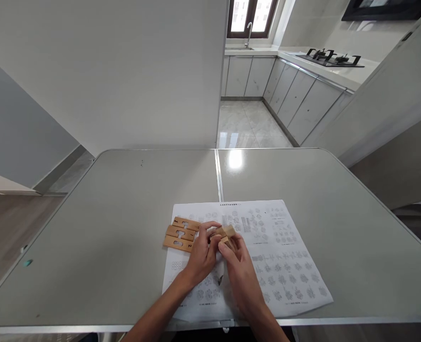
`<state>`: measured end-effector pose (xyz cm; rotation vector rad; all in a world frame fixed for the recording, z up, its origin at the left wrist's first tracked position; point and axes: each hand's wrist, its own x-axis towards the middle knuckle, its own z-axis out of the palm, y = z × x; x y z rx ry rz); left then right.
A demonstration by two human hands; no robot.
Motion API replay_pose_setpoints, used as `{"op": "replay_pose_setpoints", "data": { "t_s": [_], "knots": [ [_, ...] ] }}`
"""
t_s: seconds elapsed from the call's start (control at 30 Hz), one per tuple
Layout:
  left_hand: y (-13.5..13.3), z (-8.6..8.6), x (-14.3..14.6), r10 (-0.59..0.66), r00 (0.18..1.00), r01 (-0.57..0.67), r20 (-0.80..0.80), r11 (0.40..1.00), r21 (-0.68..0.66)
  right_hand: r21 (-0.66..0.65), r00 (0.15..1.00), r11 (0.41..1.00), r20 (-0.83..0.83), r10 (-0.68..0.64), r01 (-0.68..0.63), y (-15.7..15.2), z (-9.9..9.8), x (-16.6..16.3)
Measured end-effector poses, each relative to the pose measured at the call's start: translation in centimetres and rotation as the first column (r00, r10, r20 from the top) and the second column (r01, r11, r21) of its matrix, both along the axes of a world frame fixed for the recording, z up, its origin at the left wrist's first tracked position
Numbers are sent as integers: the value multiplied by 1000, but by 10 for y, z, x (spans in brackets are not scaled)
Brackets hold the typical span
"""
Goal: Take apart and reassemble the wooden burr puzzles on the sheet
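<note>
Between my two hands is a small wooden block puzzle [228,231], made of light and darker pieces; my fingers hide much of it. My left hand [205,249] pinches it from the left with thumb and fingers. From the right, my right hand [239,261] wraps round it, thumb at the front. Both hands are just above a printed instruction sheet [278,266] covered with small diagrams. Three flat wooden pieces with cut-out slots and numbers [179,233] lie side by side at the sheet's left edge, close to my left hand.
The sheet lies on a grey folding table [100,247] with a metal seam [218,175] down its middle. A small teal object [27,262] lies near the table's left edge. Beyond are a white wall [142,71] and a kitchen with a gas stove [331,58].
</note>
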<state>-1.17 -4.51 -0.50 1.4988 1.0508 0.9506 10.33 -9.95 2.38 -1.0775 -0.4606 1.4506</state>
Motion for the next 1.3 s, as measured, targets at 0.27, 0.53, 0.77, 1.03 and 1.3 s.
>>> {"op": "replay_pose_setpoints", "data": {
  "t_s": [0.27,0.53,0.77,1.03,1.3],
  "knots": [
    [3,8,0,-104,991,113,80,987,-118,6,966,993,233,109,-114,4,7,36],
    [3,6,3,-161,985,161,-67,987,1,9,979,989,140,146,-149,3,2,43],
    [6,6,2,-148,989,149,-16,982,112,-12,915,988,374,148,-155,0,12,55],
    [6,13,1,-200,980,200,-18,971,130,34,769,975,621,152,-220,3,8,68],
    [5,13,1,-232,971,238,-56,958,159,8,852,947,437,287,-322,5,10,80]
  ]
}}
